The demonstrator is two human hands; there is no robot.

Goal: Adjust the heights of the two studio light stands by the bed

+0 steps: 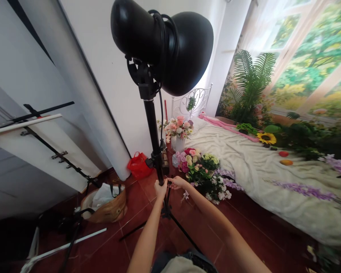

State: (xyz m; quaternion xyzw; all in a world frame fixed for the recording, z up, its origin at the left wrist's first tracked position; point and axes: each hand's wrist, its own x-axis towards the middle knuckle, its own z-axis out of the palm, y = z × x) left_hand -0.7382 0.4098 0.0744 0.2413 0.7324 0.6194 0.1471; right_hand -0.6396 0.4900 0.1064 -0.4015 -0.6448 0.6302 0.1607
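A black studio light with a wide round reflector sits on top of a black light stand. Its cable is coiled around the lamp's neck and runs down along the pole. Low on the pole, my left hand is wrapped around the tube. Just to its right, my right hand is closed in a pinch on a small dark knob at the stand's side, partly covered by the fingers. Below both hands, the tripod legs spread over the red tiled floor.
To the right is a bed with a cream blanket; artificial flowers stand beside it. A red bag, a wicker basket and a white bar are on the floor. A white panel on a frame leans at the left.
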